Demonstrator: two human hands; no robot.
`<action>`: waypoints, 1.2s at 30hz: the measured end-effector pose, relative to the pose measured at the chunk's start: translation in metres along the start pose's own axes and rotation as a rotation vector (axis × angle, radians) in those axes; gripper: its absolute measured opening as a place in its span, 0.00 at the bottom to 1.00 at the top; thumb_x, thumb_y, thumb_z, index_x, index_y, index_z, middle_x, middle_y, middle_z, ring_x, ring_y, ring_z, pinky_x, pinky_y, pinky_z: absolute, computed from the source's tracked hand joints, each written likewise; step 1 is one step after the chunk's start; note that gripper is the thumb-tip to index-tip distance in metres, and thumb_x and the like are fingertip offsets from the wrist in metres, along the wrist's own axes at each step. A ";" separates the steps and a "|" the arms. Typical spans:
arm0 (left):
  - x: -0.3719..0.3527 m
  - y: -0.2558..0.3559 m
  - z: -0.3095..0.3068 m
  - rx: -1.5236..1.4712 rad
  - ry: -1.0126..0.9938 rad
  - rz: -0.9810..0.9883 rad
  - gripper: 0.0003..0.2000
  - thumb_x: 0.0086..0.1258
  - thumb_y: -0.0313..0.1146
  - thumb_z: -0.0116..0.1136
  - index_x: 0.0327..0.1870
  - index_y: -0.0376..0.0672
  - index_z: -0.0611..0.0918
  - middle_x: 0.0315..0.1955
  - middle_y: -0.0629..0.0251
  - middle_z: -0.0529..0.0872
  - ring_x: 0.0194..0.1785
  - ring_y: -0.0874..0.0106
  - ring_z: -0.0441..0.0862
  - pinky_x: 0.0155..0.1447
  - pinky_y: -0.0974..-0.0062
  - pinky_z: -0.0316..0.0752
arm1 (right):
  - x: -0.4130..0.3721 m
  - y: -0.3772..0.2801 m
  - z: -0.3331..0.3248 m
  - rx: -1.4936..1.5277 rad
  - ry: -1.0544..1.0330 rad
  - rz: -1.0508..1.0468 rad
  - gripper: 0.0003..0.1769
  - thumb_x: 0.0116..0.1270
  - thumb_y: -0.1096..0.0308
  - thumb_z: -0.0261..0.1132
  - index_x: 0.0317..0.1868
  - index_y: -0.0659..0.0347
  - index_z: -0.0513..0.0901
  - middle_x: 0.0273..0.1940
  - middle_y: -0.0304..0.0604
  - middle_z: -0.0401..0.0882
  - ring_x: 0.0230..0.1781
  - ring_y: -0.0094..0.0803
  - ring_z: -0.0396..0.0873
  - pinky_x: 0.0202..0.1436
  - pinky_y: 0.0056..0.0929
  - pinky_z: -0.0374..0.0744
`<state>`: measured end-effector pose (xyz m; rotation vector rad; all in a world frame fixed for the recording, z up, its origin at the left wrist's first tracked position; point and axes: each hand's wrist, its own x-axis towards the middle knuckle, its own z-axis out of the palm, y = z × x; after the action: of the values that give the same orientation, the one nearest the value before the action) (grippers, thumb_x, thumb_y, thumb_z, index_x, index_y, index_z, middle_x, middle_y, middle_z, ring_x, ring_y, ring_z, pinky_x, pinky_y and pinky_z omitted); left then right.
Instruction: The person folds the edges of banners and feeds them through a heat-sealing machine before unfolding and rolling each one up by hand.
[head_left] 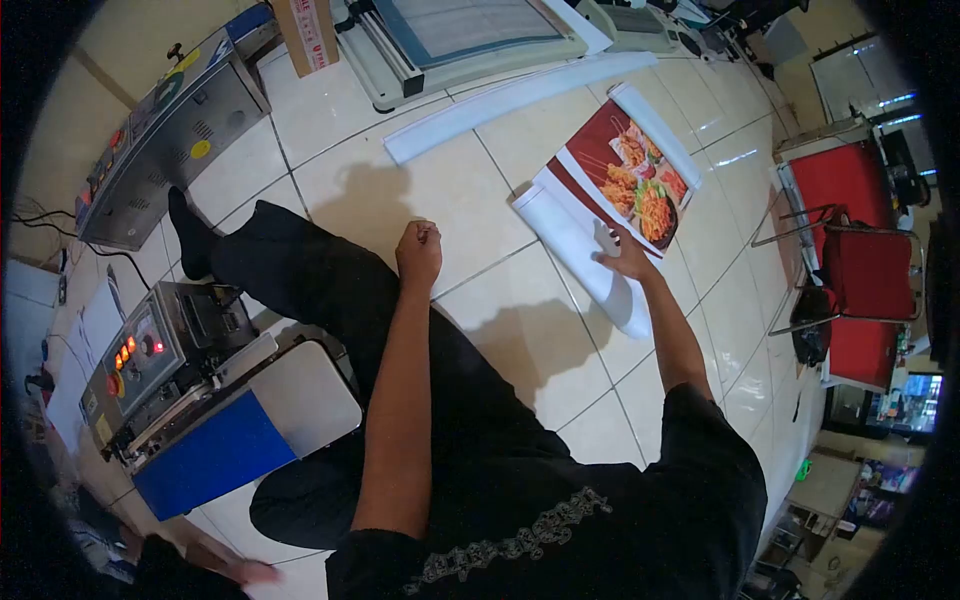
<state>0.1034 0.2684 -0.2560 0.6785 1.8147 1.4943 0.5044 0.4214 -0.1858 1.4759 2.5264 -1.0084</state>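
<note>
My left hand (419,252) is closed in a loose fist above the tiled floor, with nothing sticking out of it. My right hand (628,254) reaches over a partly unrolled poster, thumb and fingers apart, at the edge between its white roll and the printed part. The poster's print (628,180) shows fried food on a dark red ground. Its near end is a thick white paper roll (580,255), and its far end curls into a thinner white roll (655,135).
A long white paper roll (500,107) lies beyond the poster. A machine with lit red displays (140,345) and a blue-and-grey top stands left of my leg. Farther off are a metal machine (185,140), a flat-bed device (470,40) and a red chair (870,270). Another person's hand (250,573) shows lower left.
</note>
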 end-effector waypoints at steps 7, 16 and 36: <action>0.003 0.008 -0.002 0.104 -0.057 -0.017 0.07 0.68 0.32 0.57 0.39 0.38 0.81 0.32 0.59 0.87 0.38 0.66 0.85 0.44 0.70 0.78 | -0.001 0.008 0.030 -0.244 0.057 -0.033 0.58 0.42 0.50 0.79 0.71 0.61 0.61 0.63 0.61 0.67 0.63 0.55 0.70 0.65 0.47 0.71; 0.004 -0.007 0.002 0.022 -0.095 0.023 0.05 0.68 0.27 0.56 0.42 0.37 0.79 0.31 0.64 0.83 0.33 0.75 0.81 0.40 0.77 0.78 | -0.024 -0.026 0.077 -0.361 0.206 0.269 0.56 0.43 0.52 0.76 0.73 0.47 0.58 0.68 0.55 0.63 0.66 0.55 0.65 0.61 0.60 0.71; 0.000 0.006 -0.003 -0.036 -0.010 -0.013 0.06 0.68 0.29 0.57 0.40 0.38 0.82 0.32 0.61 0.87 0.37 0.71 0.84 0.45 0.73 0.78 | -0.044 0.016 0.008 0.391 0.151 0.370 0.45 0.60 0.54 0.67 0.72 0.64 0.58 0.60 0.58 0.74 0.58 0.44 0.76 0.61 0.36 0.74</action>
<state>0.1014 0.2679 -0.2501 0.6545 1.7767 1.5088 0.5390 0.3886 -0.1848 2.0939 2.0941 -1.4182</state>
